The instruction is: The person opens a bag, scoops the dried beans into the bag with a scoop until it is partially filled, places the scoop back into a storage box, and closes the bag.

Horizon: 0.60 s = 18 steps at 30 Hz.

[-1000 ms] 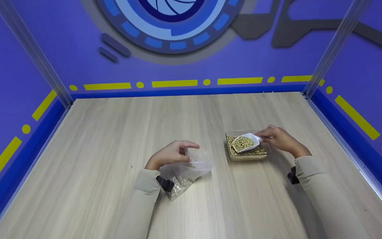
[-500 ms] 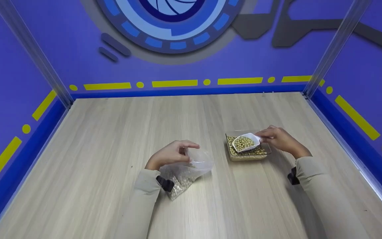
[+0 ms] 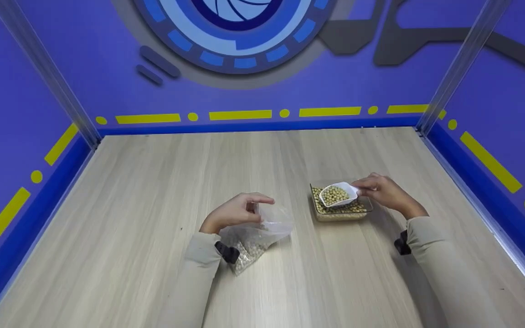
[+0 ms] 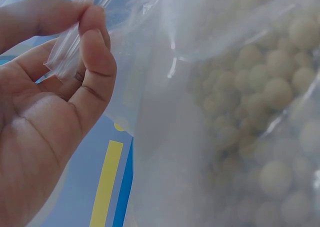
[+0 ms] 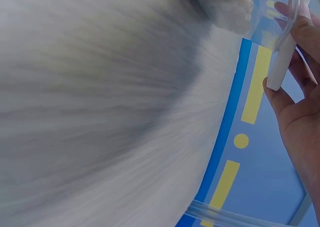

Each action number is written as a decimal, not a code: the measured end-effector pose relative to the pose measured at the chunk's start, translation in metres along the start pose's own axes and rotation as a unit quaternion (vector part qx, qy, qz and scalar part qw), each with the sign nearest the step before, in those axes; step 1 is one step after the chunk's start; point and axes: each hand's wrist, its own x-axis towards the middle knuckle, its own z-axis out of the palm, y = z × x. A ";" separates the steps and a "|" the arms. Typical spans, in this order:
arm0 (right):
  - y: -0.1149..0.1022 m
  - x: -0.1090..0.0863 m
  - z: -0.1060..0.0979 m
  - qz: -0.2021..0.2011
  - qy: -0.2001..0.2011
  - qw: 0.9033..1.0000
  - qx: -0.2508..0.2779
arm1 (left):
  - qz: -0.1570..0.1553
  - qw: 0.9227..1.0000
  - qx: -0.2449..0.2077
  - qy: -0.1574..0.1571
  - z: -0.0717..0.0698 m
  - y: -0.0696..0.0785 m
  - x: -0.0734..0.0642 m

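Observation:
My left hand (image 3: 237, 211) pinches the top edge of a clear plastic zip bag (image 3: 255, 239), which stands with its mouth spread. Pale round beans, like soybeans, fill its lower part (image 4: 270, 87) in the left wrist view. At the right, my right hand (image 3: 385, 193) grips the handle (image 5: 282, 62) of a white scoop (image 3: 352, 191). The scoop is heaped with the same beans (image 3: 334, 196) and hangs over a clear rectangular container (image 3: 342, 217). More beans lie inside that container, under the scoop.
Both items are on a wood-grain table (image 3: 176, 182). Blue panels with yellow marks (image 3: 239, 114) enclose it at the back and both sides. A gap of bare wood separates bag and container.
The scoop has risen very slightly over the container, still full of beans. My left hand and the bag stay where they were.

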 end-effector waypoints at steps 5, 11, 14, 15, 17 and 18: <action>0.000 0.000 -0.001 -0.001 0.004 1.000 0.007 | -0.001 1.000 0.002 -0.001 0.000 0.000 0.000; -0.003 0.001 -0.003 -0.007 0.007 1.000 0.016 | 0.004 1.000 0.004 -0.003 0.000 0.000 0.000; -0.004 0.002 -0.004 0.003 0.002 1.000 0.017 | 0.004 1.000 0.004 -0.004 0.000 -0.001 0.000; -0.004 0.002 -0.004 0.007 0.001 1.000 0.017 | 0.004 1.000 0.005 -0.004 0.000 -0.001 0.000; -0.005 0.003 -0.005 0.013 -0.002 1.000 0.017 | 0.005 1.000 0.006 -0.004 0.000 -0.001 0.000; -0.005 0.003 -0.005 0.015 -0.004 1.000 0.017 | 0.007 1.000 0.006 -0.004 0.000 -0.001 0.000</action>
